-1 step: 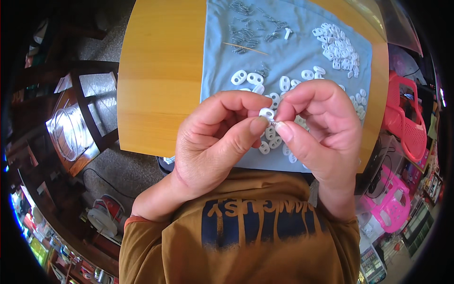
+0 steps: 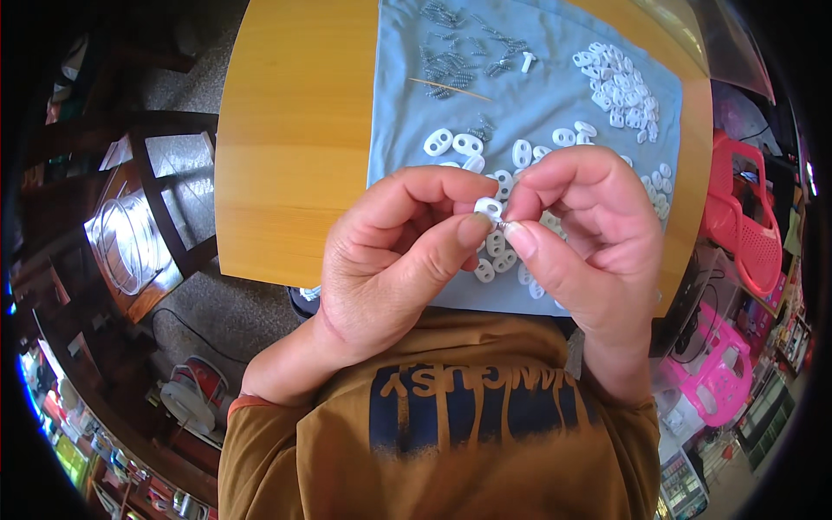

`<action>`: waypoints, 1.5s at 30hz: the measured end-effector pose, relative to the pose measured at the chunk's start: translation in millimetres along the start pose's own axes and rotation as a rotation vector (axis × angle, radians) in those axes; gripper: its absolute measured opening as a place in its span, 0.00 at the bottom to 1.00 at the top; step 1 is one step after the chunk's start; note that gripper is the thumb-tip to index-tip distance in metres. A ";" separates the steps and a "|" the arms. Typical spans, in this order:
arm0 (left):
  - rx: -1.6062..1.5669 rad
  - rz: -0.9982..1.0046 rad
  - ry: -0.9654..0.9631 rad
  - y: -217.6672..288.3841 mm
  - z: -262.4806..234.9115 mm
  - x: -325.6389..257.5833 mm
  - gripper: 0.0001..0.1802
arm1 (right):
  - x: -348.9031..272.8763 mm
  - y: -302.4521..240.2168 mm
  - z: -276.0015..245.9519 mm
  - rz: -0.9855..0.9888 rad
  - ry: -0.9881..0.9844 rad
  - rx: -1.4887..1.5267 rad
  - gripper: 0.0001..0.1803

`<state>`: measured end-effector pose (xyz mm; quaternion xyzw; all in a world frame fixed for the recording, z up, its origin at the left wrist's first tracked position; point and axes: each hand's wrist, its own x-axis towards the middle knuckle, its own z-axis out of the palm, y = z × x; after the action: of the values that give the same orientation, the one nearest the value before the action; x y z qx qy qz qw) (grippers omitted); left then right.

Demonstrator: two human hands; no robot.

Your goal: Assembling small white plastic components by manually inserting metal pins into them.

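Observation:
My left hand [image 2: 394, 247] pinches a small white plastic cord lock piece [image 2: 488, 207] between thumb and fingers, with its hole showing. My right hand [image 2: 589, 230] is closed too, holding a tiny metal spring [image 2: 503, 225] between thumb and forefinger against the lower right side of that piece. Most of the spring is covered by the fingertips. Both hands hover over the near part of a light blue cloth [image 2: 537, 104]. Below and beyond them lie several oval white cord locks [image 2: 438, 141] with two holes each, partly hidden by my fingers.
On the cloth's far side are scattered metal springs [image 2: 446, 65], a thin wooden stick [image 2: 451, 88] and a white T-shaped piece [image 2: 528, 61]. A heap of white parts [image 2: 620, 82] lies far right. Bare wooden tabletop [image 2: 299, 147] extends left; pink plastic chairs [image 2: 745, 217] stand at the right.

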<state>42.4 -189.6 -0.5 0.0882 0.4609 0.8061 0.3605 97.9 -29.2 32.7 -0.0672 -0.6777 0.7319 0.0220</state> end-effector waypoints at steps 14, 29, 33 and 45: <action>0.084 0.043 -0.005 -1.1 -0.9 0.3 0.11 | -1.1 -0.1 0.7 -0.031 0.031 -0.163 0.16; 0.342 0.272 0.047 -9.3 1.6 -3.2 0.12 | -11.1 -5.1 2.2 -0.237 0.033 -0.509 0.12; 0.409 0.311 -0.014 -4.3 0.5 -3.5 0.13 | -14.8 -5.0 4.5 -0.187 0.095 -0.360 0.12; 0.589 0.359 -0.085 -3.8 -2.4 -8.0 0.12 | -15.7 -3.3 5.1 -0.427 0.058 -0.676 0.14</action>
<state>49.0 -195.4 -3.4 0.3016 0.6353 0.6848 0.1910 112.6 -35.9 37.4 0.0511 -0.8781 0.4444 0.1695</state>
